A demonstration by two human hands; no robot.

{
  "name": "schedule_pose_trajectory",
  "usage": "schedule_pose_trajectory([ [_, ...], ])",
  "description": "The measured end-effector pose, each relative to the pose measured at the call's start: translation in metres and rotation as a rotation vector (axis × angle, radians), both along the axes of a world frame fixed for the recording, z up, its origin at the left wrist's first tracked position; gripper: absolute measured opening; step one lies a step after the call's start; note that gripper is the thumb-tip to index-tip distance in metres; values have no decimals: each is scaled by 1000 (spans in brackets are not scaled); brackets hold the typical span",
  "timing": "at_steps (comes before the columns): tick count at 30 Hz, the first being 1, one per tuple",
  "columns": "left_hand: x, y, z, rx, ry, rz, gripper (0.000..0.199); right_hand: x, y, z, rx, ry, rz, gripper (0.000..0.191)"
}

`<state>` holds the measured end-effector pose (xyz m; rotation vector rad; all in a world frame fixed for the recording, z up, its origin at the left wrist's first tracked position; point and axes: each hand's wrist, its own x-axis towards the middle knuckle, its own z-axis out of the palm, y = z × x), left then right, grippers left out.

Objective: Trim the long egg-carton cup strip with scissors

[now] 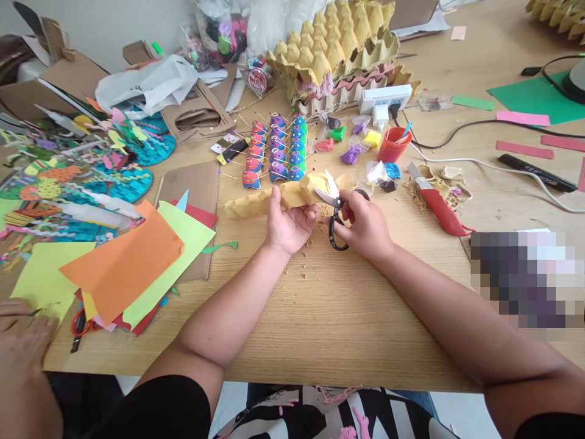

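Note:
A long yellow egg-carton strip (256, 204) lies across the table before me, a row of cups along it. My left hand (289, 228) is palm up against its near side, thumb upright in front of it and the other fingers curled in. Part of its grip is hidden behind the strip. Black-handled scissors (337, 210) are in my right hand (363, 222), fingers through the loops. Their blades are spread and point up-left at the strip's right end. Small carton crumbs (305, 265) lie below my hands.
Beyond stand painted caterpillars (278, 149) with pins, and stacked egg trays (329, 55). A red cutter (441, 204) lies right, near an orange cup (393, 145). Coloured paper (130, 259) is left, beside another person's hand (25, 332). A white cable (498, 163) crosses the right side.

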<state>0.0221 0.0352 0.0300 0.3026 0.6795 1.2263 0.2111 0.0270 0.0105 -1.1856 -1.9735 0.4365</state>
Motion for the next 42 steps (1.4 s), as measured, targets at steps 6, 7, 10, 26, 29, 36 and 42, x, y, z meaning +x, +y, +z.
schedule_pose_trajectory([
  [6, 0, 0, 0, -22, 6, 40, 65, -1, 0, 0, -29, -21, -25, 36],
  [7, 0, 0, 1, -30, 7, 46, 65, -1, 0, 0, -38, -21, -30, 36],
  [10, 0, 0, 3, -65, 16, 61, 67, -1, 0, -1, -69, -11, -54, 33],
  [26, -1, 0, -1, -35, 8, 44, 69, -3, -3, 2, -40, 48, 69, 47],
  [29, -2, 0, -3, -24, 15, 22, 70, -4, -3, 2, 1, -7, 38, 45],
  [36, -2, -1, -4, 21, 9, -41, 75, -4, -3, 2, 22, -8, 28, 41],
  [42, -2, -1, -3, -8, 34, -43, 74, -4, -4, 2, 11, -11, 13, 40],
])
